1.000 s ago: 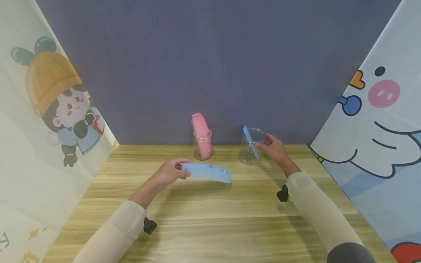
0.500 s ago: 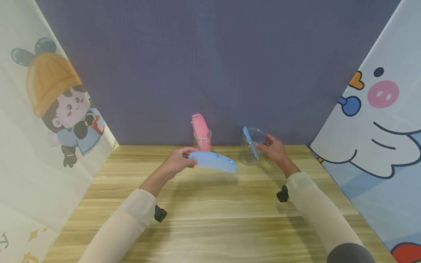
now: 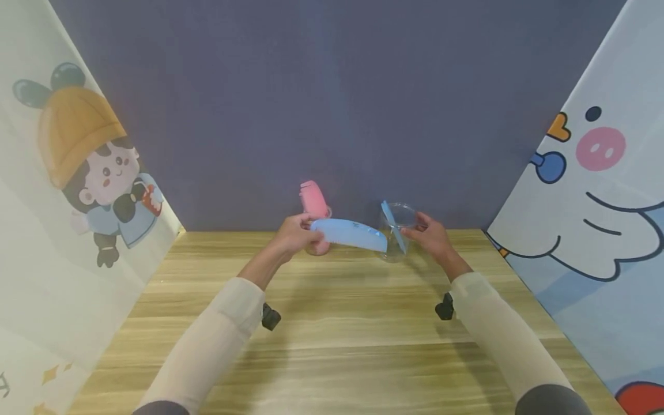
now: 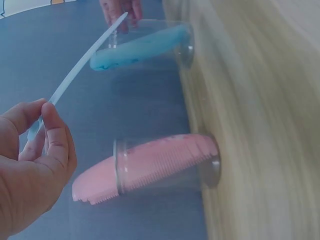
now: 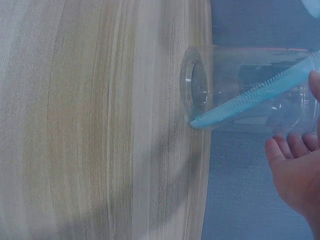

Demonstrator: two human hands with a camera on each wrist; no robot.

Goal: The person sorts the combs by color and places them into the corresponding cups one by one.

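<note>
My left hand (image 3: 305, 227) pinches one end of a long blue comb (image 3: 351, 236) and holds it level above the table, its far tip close to a clear cup (image 3: 398, 233). In the left wrist view the comb (image 4: 82, 70) shows edge-on, pinched in my left hand (image 4: 42, 127). My right hand (image 3: 417, 230) grips that clear cup (image 5: 250, 90), thumb and fingers on its side. A second blue comb (image 5: 255, 93) leans inside it. Behind the left hand stands another clear cup (image 4: 167, 162) holding a pink comb (image 3: 313, 200).
Both cups stand at the back edge of the wooden table (image 3: 342, 340), against a dark purple wall (image 3: 321, 104). Cartoon-printed panels close in the left side (image 3: 78, 173) and the right side (image 3: 596, 173). A black strap mount shows on each wrist.
My left hand has lifted the blue comb and carried it back and to the right, from mid-table up to the cups. The right hand has stayed on its cup.
</note>
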